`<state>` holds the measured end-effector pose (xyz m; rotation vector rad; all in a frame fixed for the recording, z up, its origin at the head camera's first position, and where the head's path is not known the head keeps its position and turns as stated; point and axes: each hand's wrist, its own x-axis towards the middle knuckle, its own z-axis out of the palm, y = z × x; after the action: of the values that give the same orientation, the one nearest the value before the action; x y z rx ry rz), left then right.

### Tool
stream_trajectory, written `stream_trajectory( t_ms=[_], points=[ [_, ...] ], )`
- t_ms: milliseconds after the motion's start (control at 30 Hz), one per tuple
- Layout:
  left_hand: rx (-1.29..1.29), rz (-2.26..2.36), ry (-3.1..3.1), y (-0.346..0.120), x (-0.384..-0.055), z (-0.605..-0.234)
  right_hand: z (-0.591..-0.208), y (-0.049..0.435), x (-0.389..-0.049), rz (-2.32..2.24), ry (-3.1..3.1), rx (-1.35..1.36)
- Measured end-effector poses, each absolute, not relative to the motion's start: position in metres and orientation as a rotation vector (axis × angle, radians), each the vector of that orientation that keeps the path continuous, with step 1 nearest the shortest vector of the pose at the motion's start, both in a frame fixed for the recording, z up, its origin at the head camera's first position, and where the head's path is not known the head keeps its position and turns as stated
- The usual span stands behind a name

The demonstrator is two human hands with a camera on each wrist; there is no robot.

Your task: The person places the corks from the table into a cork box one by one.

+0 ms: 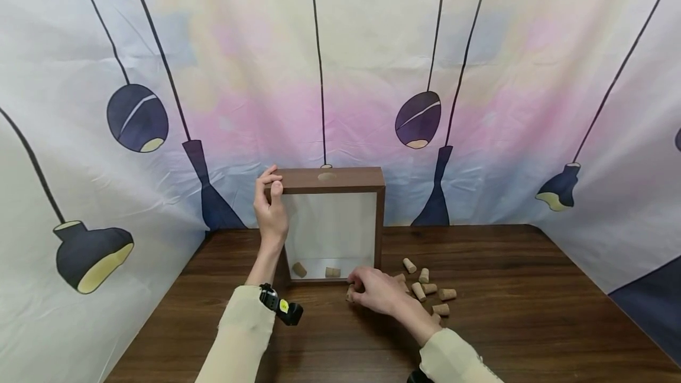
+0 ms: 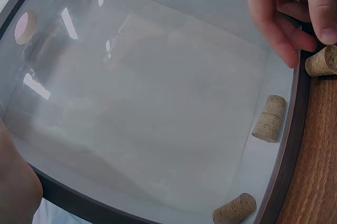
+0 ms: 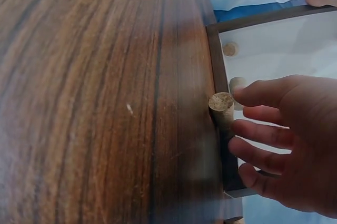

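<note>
A deep brown-framed box [image 1: 379, 223] with a clear front stands upright on the table. My left hand [image 1: 271, 208] grips its upper left corner, with the thumb on the front edge and fingers over the top. A round hole [image 2: 25, 28] shows in the box's top side. Two corks, one in the middle [image 2: 269, 119] and one at the left [image 1: 300, 269], lie inside on the bottom. My right hand [image 1: 378, 289] is low before the box's front right, holding another cork [image 3: 221, 111] between thumb and fingertips, beside the lower frame edge.
Several loose corks [image 1: 447, 294] lie scattered on the brown wooden table [image 1: 495, 288], right of the box and behind my right hand. A cloth backdrop [image 1: 362, 64] with printed lamps hangs behind the table and along its sides.
</note>
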<state>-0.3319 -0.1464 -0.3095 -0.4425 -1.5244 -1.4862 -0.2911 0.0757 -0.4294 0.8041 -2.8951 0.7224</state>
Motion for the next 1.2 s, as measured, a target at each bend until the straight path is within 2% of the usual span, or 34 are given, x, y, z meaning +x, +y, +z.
stream_trajectory(
  t_ms=[900,1200],
  points=[
    [-0.441,-1.482,-1.535,-0.147,-0.333,-0.312,-0.434,0.077,-0.292,0.752,-2.879,0.8],
    [-0.438,-1.47,-1.529,-0.147,-0.333,-0.313,-0.422,0.077,-0.291,0.825,-2.742,0.766]
  ],
)
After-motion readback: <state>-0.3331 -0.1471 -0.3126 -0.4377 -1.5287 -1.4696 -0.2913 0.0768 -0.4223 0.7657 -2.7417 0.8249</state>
